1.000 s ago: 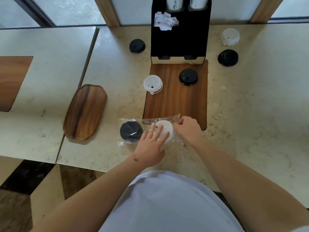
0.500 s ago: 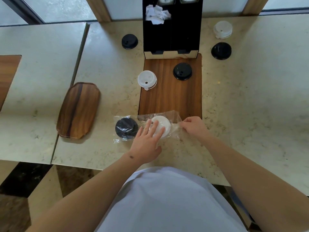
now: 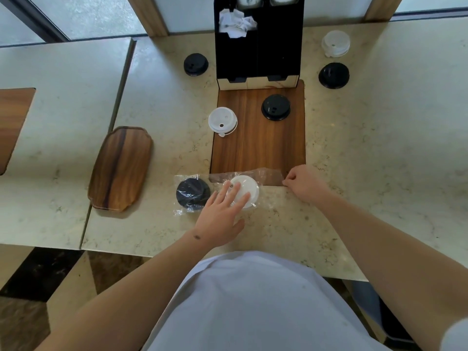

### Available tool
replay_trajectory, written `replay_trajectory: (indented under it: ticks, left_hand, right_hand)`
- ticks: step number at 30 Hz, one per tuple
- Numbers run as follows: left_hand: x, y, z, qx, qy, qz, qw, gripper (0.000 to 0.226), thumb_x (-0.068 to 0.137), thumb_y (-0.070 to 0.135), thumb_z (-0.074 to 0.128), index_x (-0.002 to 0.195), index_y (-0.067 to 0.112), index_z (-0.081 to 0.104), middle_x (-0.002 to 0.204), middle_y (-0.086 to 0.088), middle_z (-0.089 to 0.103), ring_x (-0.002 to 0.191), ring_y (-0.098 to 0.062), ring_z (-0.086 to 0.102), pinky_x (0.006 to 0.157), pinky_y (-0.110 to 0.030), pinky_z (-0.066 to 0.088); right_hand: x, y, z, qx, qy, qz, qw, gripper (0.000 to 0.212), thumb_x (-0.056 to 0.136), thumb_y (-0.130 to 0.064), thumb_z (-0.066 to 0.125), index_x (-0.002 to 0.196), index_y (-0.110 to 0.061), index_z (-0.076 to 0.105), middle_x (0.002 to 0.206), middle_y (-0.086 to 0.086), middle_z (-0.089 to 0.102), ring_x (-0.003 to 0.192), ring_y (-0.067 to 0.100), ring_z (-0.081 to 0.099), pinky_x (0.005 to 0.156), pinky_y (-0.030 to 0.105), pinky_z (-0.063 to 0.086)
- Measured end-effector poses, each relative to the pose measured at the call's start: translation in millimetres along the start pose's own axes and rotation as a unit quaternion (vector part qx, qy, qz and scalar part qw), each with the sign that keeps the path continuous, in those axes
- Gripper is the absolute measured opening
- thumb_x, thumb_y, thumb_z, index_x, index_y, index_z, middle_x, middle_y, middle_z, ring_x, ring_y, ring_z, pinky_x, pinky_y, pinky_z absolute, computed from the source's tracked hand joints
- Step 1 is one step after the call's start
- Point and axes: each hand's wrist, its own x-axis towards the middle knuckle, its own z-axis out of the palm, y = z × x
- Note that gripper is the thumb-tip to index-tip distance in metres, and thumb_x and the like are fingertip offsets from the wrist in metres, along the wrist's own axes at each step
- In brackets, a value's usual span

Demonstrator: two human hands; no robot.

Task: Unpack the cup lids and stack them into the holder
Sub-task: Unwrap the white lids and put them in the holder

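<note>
A clear plastic wrapper lies at the near edge of the counter with a black lid and a white lid inside it. My left hand presses flat on the white lid with straight fingers. My right hand pinches the wrapper's right end and holds it stretched to the right. The black lid holder stands at the back, with crumpled white plastic at its top.
Loose lids lie about: a white lid and a black lid by the inset wooden board, a black lid left of the holder, a clear lid and a black lid at the right. A wooden tray sits left.
My right hand has drawn away to the right with the wrapper's end, stretching the plastic. My left hand has stayed pressed on the white lid.
</note>
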Motion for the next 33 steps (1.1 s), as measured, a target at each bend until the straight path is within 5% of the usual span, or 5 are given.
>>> replay_trajectory:
  ticks: [7,15,20,28,33]
  left_hand:
    - [-12.4,-10.6,-7.6,-0.089,0.103,-0.042,0.99,0.072,0.097,0.053,0.047,0.16,0.04,0.014,0.172,-0.004,0.007,0.158,-0.026,0.001,0.123,-0.056,0.015]
    - [-20.1,-48.0,-12.6,-0.087,-0.003,-0.236,0.968,0.079,0.095,0.072,0.039,0.159,0.047,0.001,0.171,-0.001,-0.009,0.154,-0.036,-0.018,0.12,-0.067,0.006]
    - [-24.4,-39.3,-6.0,-0.037,0.043,-0.177,0.983,0.062,0.101,0.057,0.038,0.158,0.045,0.015,0.172,-0.006,0.002,0.156,-0.041,-0.006,0.12,-0.067,0.012]
    - [-21.5,-39.2,3.3,-0.044,0.021,-0.185,0.981,0.064,0.098,0.06,0.034,0.156,0.049,0.009,0.172,-0.003,-0.006,0.155,-0.039,-0.013,0.119,-0.07,0.003]
    - [-20.2,-39.7,4.5,-0.038,0.011,-0.187,0.982,0.067,0.097,0.064,0.032,0.156,0.051,0.003,0.171,0.0,-0.015,0.154,-0.037,-0.021,0.12,-0.069,-0.001]
  right_hand:
    - [-34.7,-42.5,18.6,0.182,0.244,-0.107,0.946,0.027,0.094,-0.005,0.058,0.116,-0.019,0.061,0.103,-0.008,0.06,0.089,-0.001,0.059,0.075,0.012,0.046]
    - [-34.4,-39.0,39.4,0.178,-0.034,0.061,0.982,0.047,0.095,-0.021,0.062,0.14,-0.008,0.052,0.135,0.006,0.057,0.124,0.022,0.054,0.099,0.03,0.043]
    - [-23.5,-45.1,32.6,0.201,-0.085,0.109,0.97,0.022,0.087,-0.002,0.053,0.069,-0.015,0.054,0.072,0.006,0.052,0.069,0.021,0.053,0.066,0.033,0.043]
    - [-16.3,-46.5,29.1,0.381,-0.107,0.266,0.879,0.019,0.1,-0.002,0.048,0.095,-0.006,0.066,0.082,0.011,0.067,0.059,0.014,0.054,0.047,0.023,0.04]
    - [-25.7,-39.4,24.5,0.344,-0.171,0.17,0.908,0.02,0.1,-0.007,0.05,0.095,-0.012,0.068,0.08,0.008,0.068,0.05,0.008,0.041,0.045,0.021,0.033]
